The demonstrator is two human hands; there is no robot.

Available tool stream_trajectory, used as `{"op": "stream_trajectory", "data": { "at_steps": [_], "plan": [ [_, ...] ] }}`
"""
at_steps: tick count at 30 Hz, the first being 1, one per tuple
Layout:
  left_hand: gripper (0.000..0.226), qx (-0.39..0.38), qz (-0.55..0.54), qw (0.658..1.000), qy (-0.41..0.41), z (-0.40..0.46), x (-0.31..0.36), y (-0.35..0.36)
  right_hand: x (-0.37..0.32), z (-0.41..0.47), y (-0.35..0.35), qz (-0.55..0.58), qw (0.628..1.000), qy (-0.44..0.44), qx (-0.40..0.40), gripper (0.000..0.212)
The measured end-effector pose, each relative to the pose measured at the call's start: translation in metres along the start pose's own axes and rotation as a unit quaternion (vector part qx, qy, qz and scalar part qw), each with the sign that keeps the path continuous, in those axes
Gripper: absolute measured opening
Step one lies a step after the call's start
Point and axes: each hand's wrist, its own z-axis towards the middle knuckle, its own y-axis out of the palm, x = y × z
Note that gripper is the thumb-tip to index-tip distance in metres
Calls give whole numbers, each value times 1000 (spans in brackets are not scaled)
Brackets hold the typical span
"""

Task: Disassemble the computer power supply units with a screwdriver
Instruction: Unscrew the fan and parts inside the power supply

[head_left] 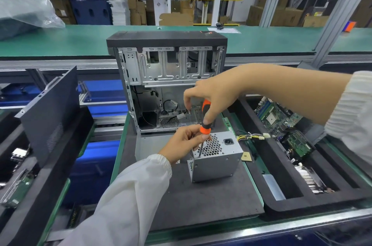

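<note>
Bench (60, 40): green matted surface, flat, carrying a dark grey foam pad under the work.

Tower case (167, 76): open steel chassis, black top panel, stamped and perforated sheet metal; stands upright just behind the power supply. Rigid; edges probably sharp.

Foam tray (302, 195): black, soft, compartmented, to the right; holds green circuit boards (279, 117).

Power supply unit (216, 157): grey sheet-metal box on the pad, honeycomb fan grille and mains socket facing up, yellow-and-black wire bundle (251, 137) trailing to the right. Likely dense and fairly heavy for its size, stiff, smooth-sided and inclined to slide on a push; best held by its flat sides or corner, away from grille and wires.

Screwdriver (204, 123): orange-and-black moulded handle, thin steel shaft, upright, tip at the unit's near-left top corner.

Right hand (213, 96): closed round the handle from above, fingertips pinching.

Left hand (181, 143): fingers curled at the shaft and the unit's top edge, steadying; whether it touches the shaft I cannot tell.
</note>
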Motion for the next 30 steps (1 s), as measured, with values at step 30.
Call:
{"op": "stream_trajectory", "data": {
  "at_steps": [30],
  "plan": [
    [14,0,298,954,-35,-11,-51,0,21,-7,11,-27,995,-3,98,14]
  ]
}}
